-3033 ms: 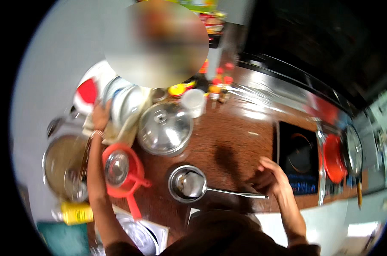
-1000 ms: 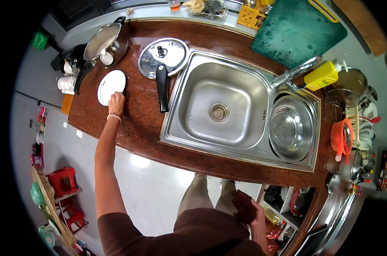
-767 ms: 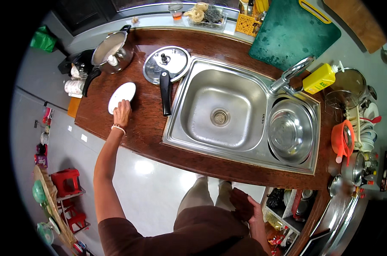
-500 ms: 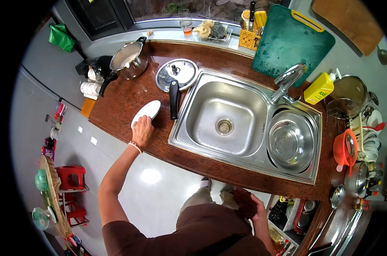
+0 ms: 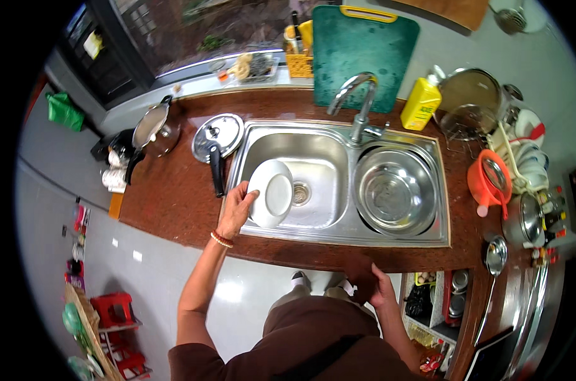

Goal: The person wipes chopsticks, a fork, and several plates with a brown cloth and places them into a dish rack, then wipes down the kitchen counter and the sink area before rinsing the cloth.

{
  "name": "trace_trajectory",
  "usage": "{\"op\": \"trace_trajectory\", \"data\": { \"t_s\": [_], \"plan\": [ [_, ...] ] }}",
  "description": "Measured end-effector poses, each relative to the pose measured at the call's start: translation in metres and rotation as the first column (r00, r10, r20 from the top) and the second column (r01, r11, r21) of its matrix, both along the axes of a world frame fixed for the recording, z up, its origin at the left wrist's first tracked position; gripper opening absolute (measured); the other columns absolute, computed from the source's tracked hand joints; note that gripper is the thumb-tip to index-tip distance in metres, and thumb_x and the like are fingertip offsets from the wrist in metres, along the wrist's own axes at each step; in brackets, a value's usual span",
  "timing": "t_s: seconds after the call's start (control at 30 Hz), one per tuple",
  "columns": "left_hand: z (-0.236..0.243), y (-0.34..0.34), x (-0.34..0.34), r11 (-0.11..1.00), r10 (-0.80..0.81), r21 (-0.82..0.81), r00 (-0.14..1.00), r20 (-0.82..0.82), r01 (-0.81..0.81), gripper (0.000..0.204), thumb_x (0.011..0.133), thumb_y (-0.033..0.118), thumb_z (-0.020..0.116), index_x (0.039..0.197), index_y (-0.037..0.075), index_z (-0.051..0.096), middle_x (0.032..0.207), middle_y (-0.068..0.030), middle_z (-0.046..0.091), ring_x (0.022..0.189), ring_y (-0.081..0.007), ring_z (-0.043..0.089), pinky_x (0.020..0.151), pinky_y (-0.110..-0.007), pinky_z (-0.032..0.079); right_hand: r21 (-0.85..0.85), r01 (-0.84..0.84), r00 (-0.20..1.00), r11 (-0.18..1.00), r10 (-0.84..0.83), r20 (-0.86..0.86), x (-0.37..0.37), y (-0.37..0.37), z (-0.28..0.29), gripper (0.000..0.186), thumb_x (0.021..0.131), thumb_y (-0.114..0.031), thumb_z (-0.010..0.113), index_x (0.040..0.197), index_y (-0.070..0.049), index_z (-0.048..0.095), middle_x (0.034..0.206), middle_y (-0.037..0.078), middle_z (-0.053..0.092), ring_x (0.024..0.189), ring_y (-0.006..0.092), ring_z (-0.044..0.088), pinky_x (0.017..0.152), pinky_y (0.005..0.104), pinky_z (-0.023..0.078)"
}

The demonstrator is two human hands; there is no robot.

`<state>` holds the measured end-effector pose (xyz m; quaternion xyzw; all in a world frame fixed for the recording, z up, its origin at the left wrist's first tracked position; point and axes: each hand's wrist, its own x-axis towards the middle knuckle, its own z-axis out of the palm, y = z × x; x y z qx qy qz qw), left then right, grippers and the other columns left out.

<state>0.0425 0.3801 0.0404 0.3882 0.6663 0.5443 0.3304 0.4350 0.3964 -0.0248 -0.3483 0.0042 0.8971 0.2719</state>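
Observation:
My left hand point(image 5: 237, 208) grips the edge of a white oval dish point(image 5: 261, 209), thumb on its near face. The dish is tilted, its underside with a raised rim showing, and hangs above the left part of the steel sink point(image 5: 338, 236). My right hand point(image 5: 381, 289) is low in front of my body, at the counter's front edge. Its fingers are closed on a piece of dark brown cloth point(image 5: 362, 279), the same colour as my shirt; whether it is the shirt's hem I cannot tell.
Left of the sink lie a pressure cooker lid point(image 5: 219, 136) and an open pot point(image 5: 156, 130). A steel bowl point(image 5: 396, 190) sits in the right basin beneath the faucet point(image 5: 361, 120). A yellow pump bottle point(image 5: 421, 105), green cutting board point(image 5: 364, 60) and orange strainer point(image 5: 484, 181) stand around it.
My left hand has lifted the white dish off the counter and carried it right, over the sink, turning its underside into view. My right hand still holds the brown cloth. The view has shifted right.

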Motion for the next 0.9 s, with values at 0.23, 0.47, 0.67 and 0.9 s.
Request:
{"op": "trace_trajectory", "data": {
  "t_s": [0.23, 0.47, 0.67, 0.9],
  "plan": [
    [-0.015, 0.018, 0.044, 0.998, -0.054, -0.001, 0.947, 0.317, 0.057, 0.006, 0.084, 0.012, 0.055, 0.083, 0.007, 0.057, 0.073, 0.0057, 0.052, 0.064, -0.0024, 0.044, 0.055, -0.018, 0.036, 0.481, 0.075, 0.994, 0.873, -0.028, -0.103, -0.043, 0.046, 0.053, 0.035, 0.084, -0.017, 0.060, 0.113, 0.000, 0.051, 0.111, 0.009, 0.056, 0.105, 0.0204, 0.054, 0.093, 0.0372, 0.044],
    [0.000, 0.014, 0.095, 0.963, -0.132, 0.269, 0.905, 0.405, 0.020, 0.026, 0.086, 0.003, 0.044, 0.110, -0.002, 0.054, 0.100, -0.0038, 0.059, 0.093, -0.0111, 0.052, 0.080, -0.023, 0.043, 0.709, -0.561, 0.771, -0.427, -0.581, 0.260, -0.183, 0.050, 0.084, 0.031, 0.079, -0.022, 0.060, 0.109, -0.014, 0.058, 0.119, 0.001, 0.050, 0.117, 0.0234, 0.039, 0.096, 0.0535, 0.024],
    [-0.009, -0.001, 0.078, 0.962, -0.159, 0.270, 0.890, 0.428, 0.042, 0.014, 0.085, 0.003, 0.052, 0.097, 0.001, 0.057, 0.086, 0.0013, 0.057, 0.075, -0.0045, 0.050, 0.062, -0.020, 0.040, 0.542, -0.688, 0.665, -0.483, -0.719, 0.204, -0.191, 0.079, 0.101, 0.035, 0.081, -0.022, 0.057, 0.115, -0.013, 0.055, 0.122, 0.006, 0.048, 0.117, 0.0248, 0.040, 0.098, 0.0482, 0.029],
    [0.021, 0.004, 0.087, 0.984, -0.108, 0.177, 0.744, 0.659, -0.014, 0.007, 0.087, 0.010, 0.054, 0.089, 0.004, 0.058, 0.074, 0.0032, 0.059, 0.059, -0.0018, 0.050, 0.051, -0.015, 0.038, 0.695, -0.710, 0.584, -0.112, -0.645, 0.493, -0.168, 0.125, 0.058, 0.030, 0.088, -0.024, 0.049, 0.110, -0.004, 0.054, 0.100, 0.017, 0.056, 0.095, 0.0353, 0.053, 0.078, 0.0419, 0.043]
  ]
}}
